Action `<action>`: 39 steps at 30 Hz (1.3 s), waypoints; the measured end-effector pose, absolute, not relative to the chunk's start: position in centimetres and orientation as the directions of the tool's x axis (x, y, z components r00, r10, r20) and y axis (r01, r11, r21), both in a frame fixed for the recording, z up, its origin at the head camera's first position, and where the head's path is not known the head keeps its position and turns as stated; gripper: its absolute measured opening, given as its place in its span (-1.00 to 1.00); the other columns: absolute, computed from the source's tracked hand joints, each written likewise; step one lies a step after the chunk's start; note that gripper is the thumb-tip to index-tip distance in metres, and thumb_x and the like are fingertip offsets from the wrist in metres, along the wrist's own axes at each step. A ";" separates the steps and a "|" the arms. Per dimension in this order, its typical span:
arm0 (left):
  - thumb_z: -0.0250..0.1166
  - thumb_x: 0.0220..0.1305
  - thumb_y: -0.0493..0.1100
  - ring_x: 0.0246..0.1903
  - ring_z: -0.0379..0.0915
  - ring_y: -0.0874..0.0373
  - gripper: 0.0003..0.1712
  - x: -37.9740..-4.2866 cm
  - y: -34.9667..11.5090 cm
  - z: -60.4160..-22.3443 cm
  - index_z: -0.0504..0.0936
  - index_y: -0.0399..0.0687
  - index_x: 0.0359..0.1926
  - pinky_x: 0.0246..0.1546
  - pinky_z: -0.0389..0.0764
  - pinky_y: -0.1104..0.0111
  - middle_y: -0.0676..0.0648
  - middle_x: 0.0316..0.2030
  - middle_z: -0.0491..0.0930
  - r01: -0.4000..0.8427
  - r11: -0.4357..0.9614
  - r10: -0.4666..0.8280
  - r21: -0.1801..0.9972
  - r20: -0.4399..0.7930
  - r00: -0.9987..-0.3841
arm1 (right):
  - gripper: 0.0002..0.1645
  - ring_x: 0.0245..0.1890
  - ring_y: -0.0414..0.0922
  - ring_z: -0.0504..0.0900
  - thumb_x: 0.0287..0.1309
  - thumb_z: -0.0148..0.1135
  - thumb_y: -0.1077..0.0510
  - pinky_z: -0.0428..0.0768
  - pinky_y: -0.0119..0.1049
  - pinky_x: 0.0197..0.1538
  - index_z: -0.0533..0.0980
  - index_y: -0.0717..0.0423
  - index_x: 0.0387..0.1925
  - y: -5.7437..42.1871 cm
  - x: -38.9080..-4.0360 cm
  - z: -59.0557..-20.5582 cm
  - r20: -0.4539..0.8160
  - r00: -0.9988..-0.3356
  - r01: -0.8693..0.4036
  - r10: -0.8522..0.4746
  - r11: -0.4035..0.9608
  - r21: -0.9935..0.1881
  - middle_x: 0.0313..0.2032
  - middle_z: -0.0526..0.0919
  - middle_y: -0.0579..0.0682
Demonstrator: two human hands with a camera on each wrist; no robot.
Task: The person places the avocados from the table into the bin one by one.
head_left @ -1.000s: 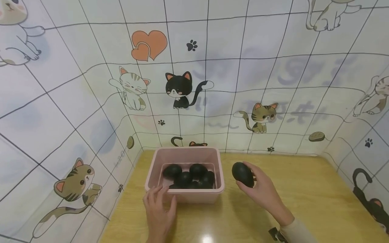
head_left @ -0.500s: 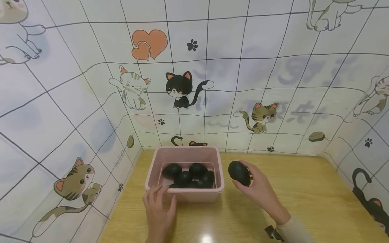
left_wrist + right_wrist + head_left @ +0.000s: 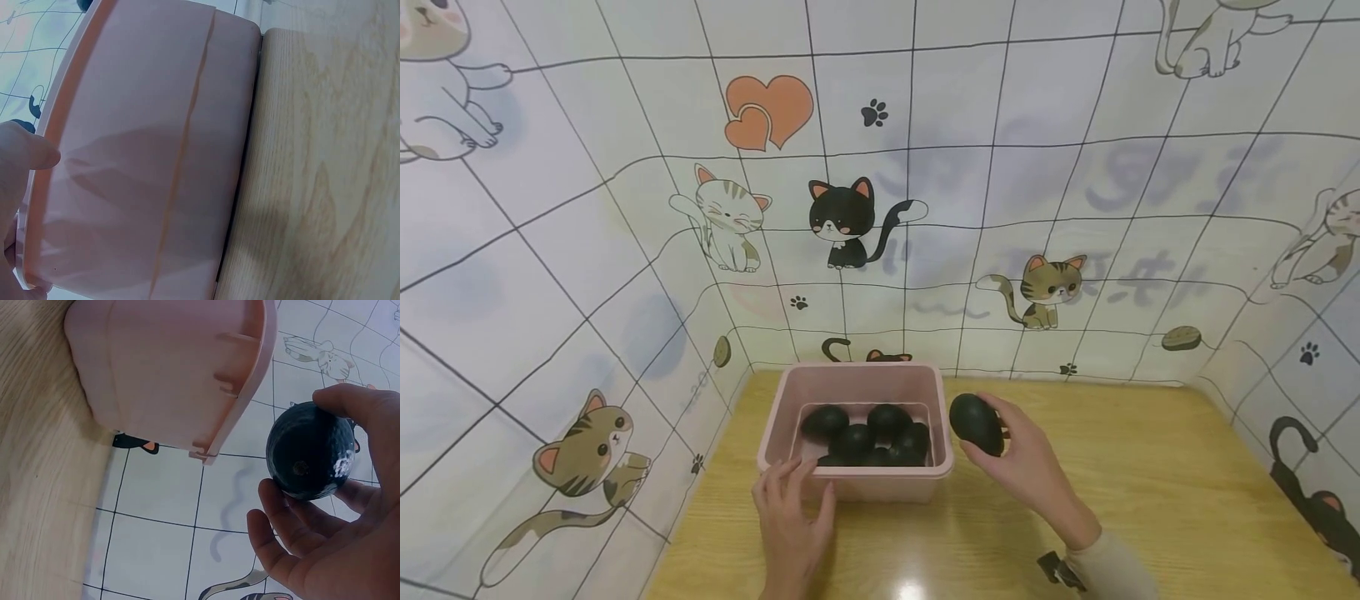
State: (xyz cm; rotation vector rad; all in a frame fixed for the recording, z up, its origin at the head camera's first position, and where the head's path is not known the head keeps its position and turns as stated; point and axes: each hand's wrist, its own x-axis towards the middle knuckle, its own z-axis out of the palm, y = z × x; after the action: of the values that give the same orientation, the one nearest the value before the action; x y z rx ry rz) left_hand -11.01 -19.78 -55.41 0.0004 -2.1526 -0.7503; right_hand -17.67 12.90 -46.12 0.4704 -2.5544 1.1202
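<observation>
A pink plastic bin (image 3: 880, 483) stands on the table, with several dark green avocados (image 3: 853, 440) lying in it. My left hand (image 3: 793, 521) holds the bin's front rim near its left corner, fingers over the edge and thumb on the outside. In the left wrist view the thumb (image 3: 37, 151) touches the rim. My right hand (image 3: 1030, 462) grips one avocado (image 3: 976, 423) between thumb and fingers, just right of the bin's right rim. Up close, the right wrist view shows this avocado (image 3: 309, 450) with its stem scar, apart from the bin.
A light wooden table (image 3: 1150, 475) extends to the right of the bin. Behind and on both sides stand white walls (image 3: 955, 192) with grid lines and cartoon cats. A small black piece (image 3: 1056, 570) sits by the right sleeve.
My right hand has moved left with the avocado, bringing it close to the bin's right rim. The left hand and the bin have stayed in place.
</observation>
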 end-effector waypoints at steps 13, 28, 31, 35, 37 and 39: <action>0.58 -0.02 -0.21 0.15 0.36 -0.24 -0.53 -11.2 -19.8 -55.5 0.73 -0.09 -0.01 0.09 0.37 0.00 -0.27 0.06 0.63 0.294 0.839 -0.225 0.457 0.785 -0.577 | -0.12 0.21 0.10 0.68 0.11 0.63 0.07 0.71 0.12 0.10 0.46 0.05 0.43 11.0 -18.3 -45.5 0.375 -0.905 -0.416 -0.202 0.611 -0.674 0.32 0.65 0.10; 0.59 -0.02 -0.19 0.16 0.36 -0.24 -0.51 -11.4 -19.8 -55.5 0.73 -0.07 0.01 0.09 0.37 0.00 -0.22 0.08 0.62 0.294 0.840 -0.226 0.456 0.787 -0.573 | -0.07 0.31 0.07 0.63 0.15 0.60 -0.02 0.68 0.18 0.20 0.40 -0.07 0.50 9.5 -19.1 -45.2 0.348 -0.902 -0.432 -0.256 0.572 -0.697 0.40 0.58 0.03; 0.59 -0.02 -0.19 0.16 0.36 -0.25 -0.52 -11.4 -19.9 -55.5 0.73 -0.07 0.00 0.10 0.36 0.00 -0.25 0.08 0.62 0.296 0.835 -0.229 0.463 0.783 -0.578 | -0.08 0.29 0.08 0.64 0.14 0.61 -0.01 0.69 0.19 0.19 0.41 -0.06 0.49 9.3 -19.2 -45.2 0.354 -0.898 -0.439 -0.262 0.574 -0.691 0.40 0.59 0.04; 0.59 -0.02 -0.20 0.16 0.36 -0.27 -0.52 -11.2 -19.8 -55.5 0.73 -0.09 0.00 0.11 0.35 -0.01 -0.27 0.06 0.62 0.305 0.829 -0.231 0.468 0.785 -0.575 | -0.09 0.27 0.10 0.66 0.13 0.61 0.00 0.70 0.17 0.18 0.43 -0.03 0.47 8.8 -19.4 -45.2 0.350 -0.896 -0.443 -0.271 0.575 -0.688 0.39 0.59 0.07; 0.59 -0.02 -0.21 0.15 0.36 -0.27 -0.52 -11.2 -19.8 -55.5 0.73 -0.09 0.00 0.10 0.36 -0.02 -0.27 0.06 0.63 0.308 0.829 -0.232 0.467 0.788 -0.571 | -0.11 0.27 0.10 0.65 0.13 0.60 -0.01 0.70 0.15 0.18 0.44 -0.02 0.47 8.6 -19.4 -45.2 0.345 -0.897 -0.441 -0.275 0.571 -0.692 0.39 0.59 0.06; 0.59 -0.03 -0.22 0.15 0.36 -0.26 -0.52 -11.2 -19.8 -55.5 0.73 -0.10 -0.01 0.10 0.36 -0.02 -0.27 0.06 0.63 0.306 0.831 -0.231 0.464 0.789 -0.569 | -0.11 0.28 0.09 0.65 0.13 0.60 -0.02 0.70 0.14 0.19 0.44 -0.04 0.46 8.4 -19.4 -45.2 0.339 -0.900 -0.436 -0.274 0.571 -0.696 0.40 0.59 0.05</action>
State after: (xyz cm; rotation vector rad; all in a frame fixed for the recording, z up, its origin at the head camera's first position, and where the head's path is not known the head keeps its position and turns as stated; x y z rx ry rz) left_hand -11.25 -19.79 -55.46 -0.0553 -2.0572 -0.7114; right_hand -19.35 8.42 -45.17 0.5964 -2.6084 1.2358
